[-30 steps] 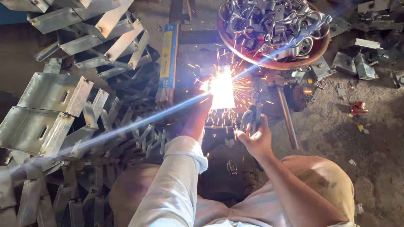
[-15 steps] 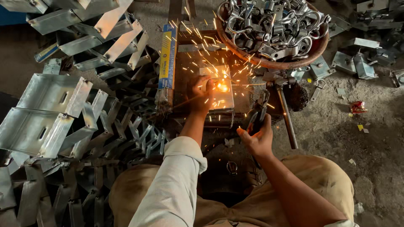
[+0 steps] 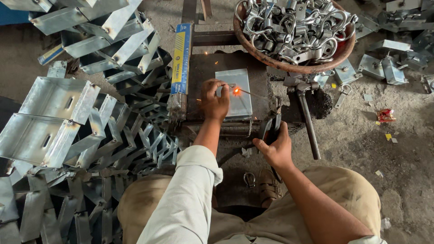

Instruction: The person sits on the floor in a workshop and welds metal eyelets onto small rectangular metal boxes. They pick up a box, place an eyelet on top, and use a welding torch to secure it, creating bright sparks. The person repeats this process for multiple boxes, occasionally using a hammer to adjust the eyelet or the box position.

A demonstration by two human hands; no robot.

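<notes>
A: Where the right hand (image 3: 274, 147) closes, fingers wrapped tight round a dark electrode holder (image 3: 270, 129), with a thin rod (image 3: 247, 91) running up and left to a glowing orange spot (image 3: 235, 91).

B: And on the left hand (image 3: 214, 100)?

A: Curled, fingertips pinched on something small right at that glow; too small to name. Pressed down on a flat galvanised plate (image 3: 236, 93).

B: Plate lying where?

A: Flat on a dark steel work block (image 3: 205, 72), between the knees and a rust-brown bowl (image 3: 289, 67).

B: Inside the bowl?

A: Heaped with shiny metal shackles and rings (image 3: 294, 25).

B: Beside the block?

A: On the left edge, a long blue and yellow box of welding rods (image 3: 181, 61), grey rod ends sticking out at the near end. On the right, a hammer (image 3: 305, 108), head near the bowl, handle pointing toward the knee.

B: Further out?

A: To the left, a big pile of folded galvanised brackets (image 3: 68, 108). To the far right, a few more brackets (image 3: 384, 63) scattered on the dirt floor (image 3: 389, 180). One loose shackle (image 3: 249, 180) on the ground between the legs.
</notes>
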